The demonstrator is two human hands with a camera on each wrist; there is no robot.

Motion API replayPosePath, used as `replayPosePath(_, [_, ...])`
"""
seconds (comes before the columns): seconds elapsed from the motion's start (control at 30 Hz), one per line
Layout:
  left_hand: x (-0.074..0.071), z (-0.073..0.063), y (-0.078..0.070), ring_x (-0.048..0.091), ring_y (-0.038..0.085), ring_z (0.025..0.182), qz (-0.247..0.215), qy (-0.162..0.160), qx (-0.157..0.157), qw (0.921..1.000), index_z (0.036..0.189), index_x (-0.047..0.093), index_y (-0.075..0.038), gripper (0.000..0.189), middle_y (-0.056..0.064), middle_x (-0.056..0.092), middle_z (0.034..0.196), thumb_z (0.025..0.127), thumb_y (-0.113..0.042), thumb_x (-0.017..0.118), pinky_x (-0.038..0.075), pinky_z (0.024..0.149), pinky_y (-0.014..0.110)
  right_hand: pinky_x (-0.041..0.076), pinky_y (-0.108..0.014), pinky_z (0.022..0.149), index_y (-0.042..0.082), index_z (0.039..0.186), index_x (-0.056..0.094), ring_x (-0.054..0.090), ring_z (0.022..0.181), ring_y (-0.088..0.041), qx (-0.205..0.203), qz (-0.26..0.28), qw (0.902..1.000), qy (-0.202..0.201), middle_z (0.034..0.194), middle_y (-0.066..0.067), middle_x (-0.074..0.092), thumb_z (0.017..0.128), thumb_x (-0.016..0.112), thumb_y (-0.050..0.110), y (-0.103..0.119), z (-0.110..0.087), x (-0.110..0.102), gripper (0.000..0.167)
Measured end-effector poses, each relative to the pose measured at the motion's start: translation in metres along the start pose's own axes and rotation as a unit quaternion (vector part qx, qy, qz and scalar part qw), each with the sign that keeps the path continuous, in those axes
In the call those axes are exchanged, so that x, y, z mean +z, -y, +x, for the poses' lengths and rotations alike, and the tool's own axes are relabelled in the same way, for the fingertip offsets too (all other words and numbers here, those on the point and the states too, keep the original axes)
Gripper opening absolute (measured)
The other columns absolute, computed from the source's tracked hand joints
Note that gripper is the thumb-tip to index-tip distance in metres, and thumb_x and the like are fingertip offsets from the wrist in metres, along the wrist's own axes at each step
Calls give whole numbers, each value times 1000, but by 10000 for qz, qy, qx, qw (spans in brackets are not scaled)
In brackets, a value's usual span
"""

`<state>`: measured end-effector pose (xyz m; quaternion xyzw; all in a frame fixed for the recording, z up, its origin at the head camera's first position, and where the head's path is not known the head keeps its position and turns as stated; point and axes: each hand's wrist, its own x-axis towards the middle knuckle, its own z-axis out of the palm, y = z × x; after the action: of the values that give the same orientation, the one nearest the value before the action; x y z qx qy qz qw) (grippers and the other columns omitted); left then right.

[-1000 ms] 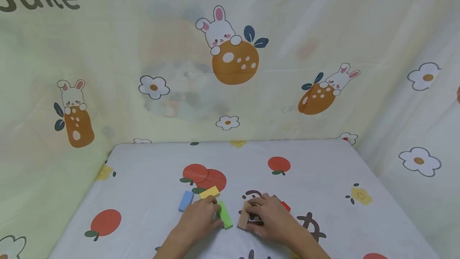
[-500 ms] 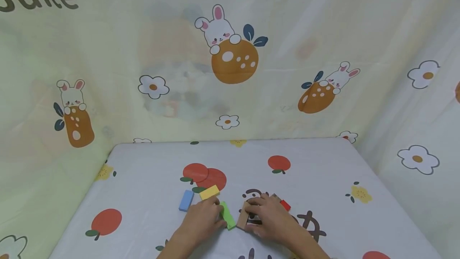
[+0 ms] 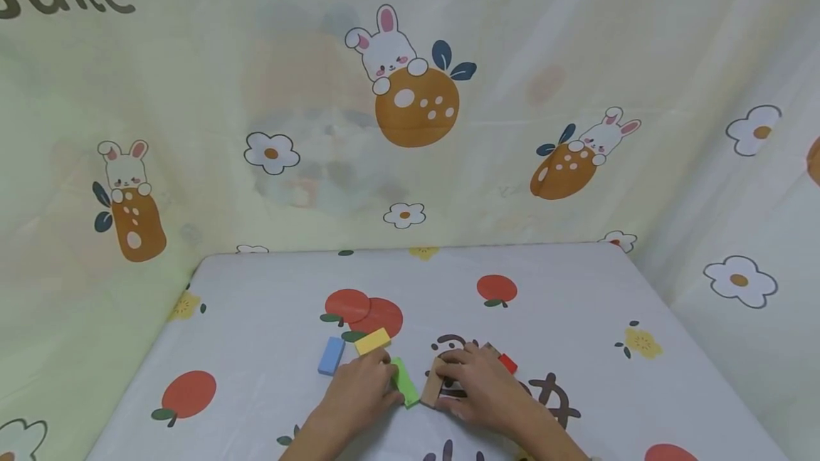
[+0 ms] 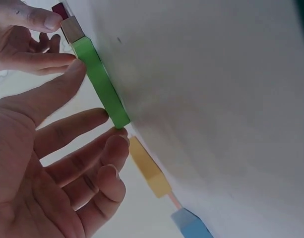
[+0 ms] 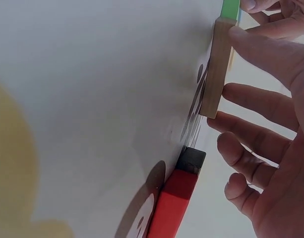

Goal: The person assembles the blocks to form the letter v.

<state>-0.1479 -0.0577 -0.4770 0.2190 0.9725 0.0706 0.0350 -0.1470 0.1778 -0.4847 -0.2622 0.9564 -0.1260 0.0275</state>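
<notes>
My left hand (image 3: 359,391) holds a green block (image 3: 405,384) by its long side, thumb near one end and fingertips toward the other. In the right hand (image 3: 482,388), thumb and fingertips grip a plain wooden block (image 3: 432,383) the same way. Both blocks lie on the tabletop, slanting toward each other. Their near ends meet, or almost so, in a V that widens away from me. The right wrist view shows the wooden block (image 5: 217,69) with the end of the green block (image 5: 230,9) against it.
Beyond the left hand lie a yellow block (image 3: 373,341) and a blue block (image 3: 331,356). Past the right hand are a red block (image 3: 508,363) and a dark block (image 5: 191,159) end to end. A fruit-and-flower cloth (image 3: 564,319) covers the table; a printed curtain hangs behind.
The left hand has slid the green block slightly right, up to the near end of the wooden block. The right hand has hardly moved. Over the last half second both stay put.
</notes>
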Motion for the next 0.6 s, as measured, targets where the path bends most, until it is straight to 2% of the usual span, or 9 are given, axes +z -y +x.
replayPosePath(0.2, [3,0,0,70,21,115,-121,-82,40,9999,123,77,-14,59,4,74,128,80,-53,89,65,93,42,56,-60,104,20,132,73,65,120,-26,17,77,10000,-35,133,-2,75,81,87,58,0,0,0,65])
replayPosePath(0.37, [6,-1,-1,70,21,113,-86,14,102,9999,127,74,-11,68,3,74,124,79,-58,89,65,91,42,55,-59,106,21,127,75,66,119,-26,46,-47,10000,-66,130,-1,76,79,87,62,3,2,2,65])
replayPosePath(0.6, [5,1,-4,66,18,102,93,255,46,9996,125,75,-14,63,0,73,115,81,-57,87,64,87,39,52,-67,107,20,126,76,66,116,-25,221,-101,9996,-107,127,-1,77,78,89,59,6,4,4,64])
